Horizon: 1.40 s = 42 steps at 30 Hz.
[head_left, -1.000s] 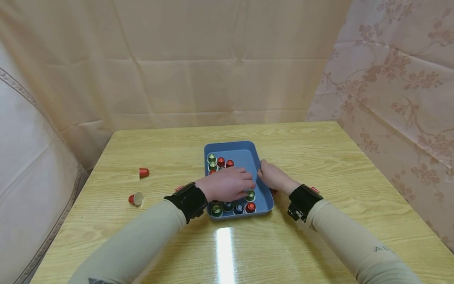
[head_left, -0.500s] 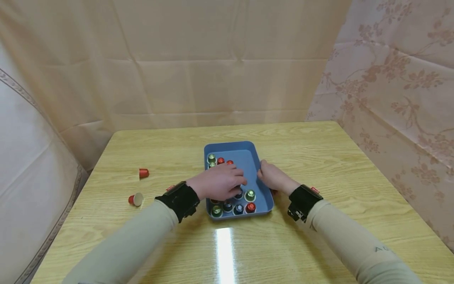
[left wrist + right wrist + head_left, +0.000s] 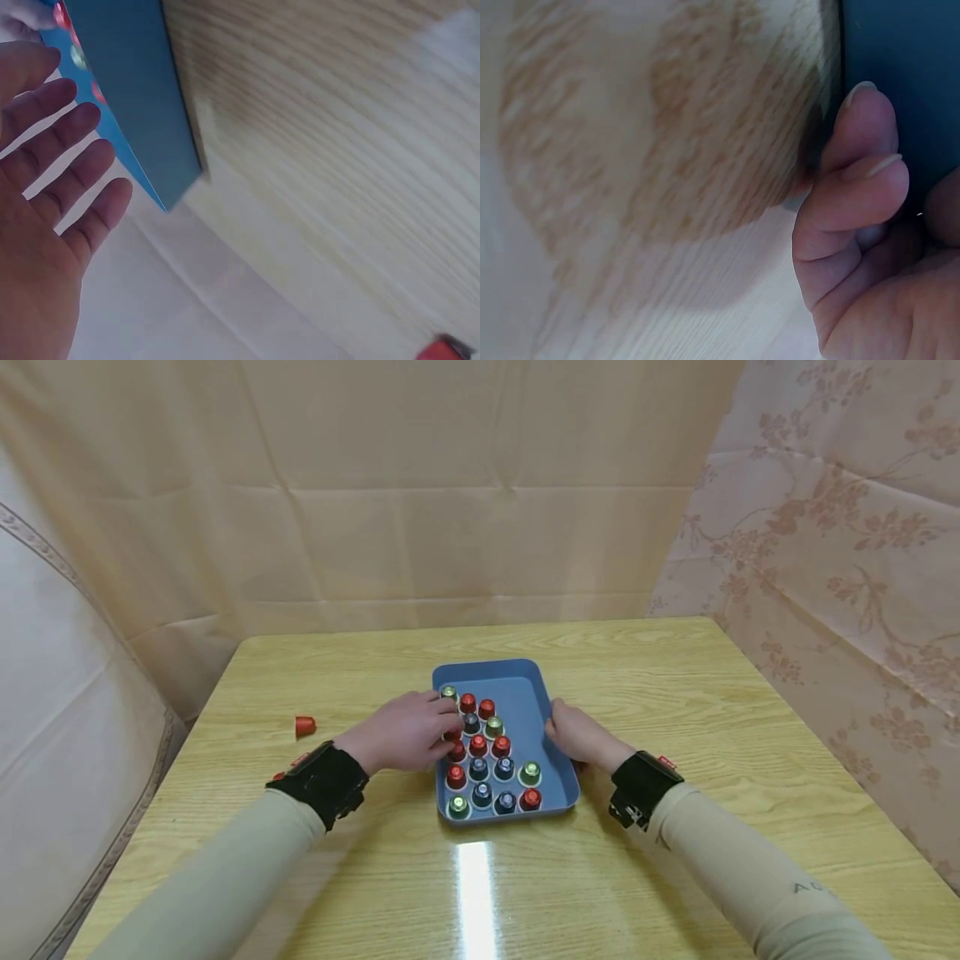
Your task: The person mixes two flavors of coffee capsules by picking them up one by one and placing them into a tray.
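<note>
Upright red, green and dark blue coffee capsules (image 3: 478, 744) stand in uneven rows in a blue rectangular tray (image 3: 525, 693). Over the tray's left rim is my left hand (image 3: 408, 731), its fingertips above the leftmost capsules and hiding some of them. The left wrist view shows that hand's fingers (image 3: 82, 169) spread and relaxed, holding nothing. My right hand (image 3: 585, 735) holds the tray by its right side. In the right wrist view its curled fingers (image 3: 855, 202) lie against the outer wall. Something small and reddish shows partly beneath this hand.
A red capsule (image 3: 305, 726) lies on its side on the wooden table (image 3: 360, 668) to the left. Another red capsule (image 3: 278, 776) is mostly hidden by the left wrist strap. Cloth hangs behind the table and along both sides.
My left hand has moved left from over the middle of the tray to its left rim, uncovering several capsules. My right hand stays at the tray's right side.
</note>
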Each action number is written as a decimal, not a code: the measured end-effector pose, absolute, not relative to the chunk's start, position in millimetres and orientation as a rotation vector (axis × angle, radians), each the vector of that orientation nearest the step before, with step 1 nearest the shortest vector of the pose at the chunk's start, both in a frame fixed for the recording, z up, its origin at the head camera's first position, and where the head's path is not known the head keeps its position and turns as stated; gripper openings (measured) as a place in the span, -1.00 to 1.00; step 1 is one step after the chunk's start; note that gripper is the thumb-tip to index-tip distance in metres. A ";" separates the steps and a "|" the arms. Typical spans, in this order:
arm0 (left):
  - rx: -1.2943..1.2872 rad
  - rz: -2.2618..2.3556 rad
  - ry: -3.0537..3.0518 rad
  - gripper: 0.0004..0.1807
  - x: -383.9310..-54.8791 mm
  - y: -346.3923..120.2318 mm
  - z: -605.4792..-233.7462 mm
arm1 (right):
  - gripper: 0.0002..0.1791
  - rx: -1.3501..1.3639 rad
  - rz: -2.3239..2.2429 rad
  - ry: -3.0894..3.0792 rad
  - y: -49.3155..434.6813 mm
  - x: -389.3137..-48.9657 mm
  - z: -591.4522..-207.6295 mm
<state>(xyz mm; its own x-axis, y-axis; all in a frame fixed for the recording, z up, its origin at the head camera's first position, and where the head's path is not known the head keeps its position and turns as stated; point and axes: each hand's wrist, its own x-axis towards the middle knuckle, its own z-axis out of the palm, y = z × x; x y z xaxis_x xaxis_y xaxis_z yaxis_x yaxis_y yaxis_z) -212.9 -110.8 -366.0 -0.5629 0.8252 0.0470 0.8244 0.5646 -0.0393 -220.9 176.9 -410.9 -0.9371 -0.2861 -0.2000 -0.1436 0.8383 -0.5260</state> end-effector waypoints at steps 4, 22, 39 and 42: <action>-1.372 0.020 -2.774 -0.69 -214.3 -125.0 -362.8 | -0.74 -0.317 -0.759 2.741 177.3 -220.6 -410.7; -1.141 0.045 -2.776 -0.70 -219.9 -191.0 -361.5 | -0.72 -0.305 -0.769 2.731 176.5 -220.3 -412.5; -0.801 0.162 -3.016 -0.64 -221.0 -243.2 -356.2 | -0.72 -0.292 -0.770 2.719 175.6 -219.9 -409.7; -0.750 0.198 -3.057 -0.67 -221.0 -247.4 -357.7 | -0.73 -0.295 -0.774 2.721 175.6 -219.9 -409.8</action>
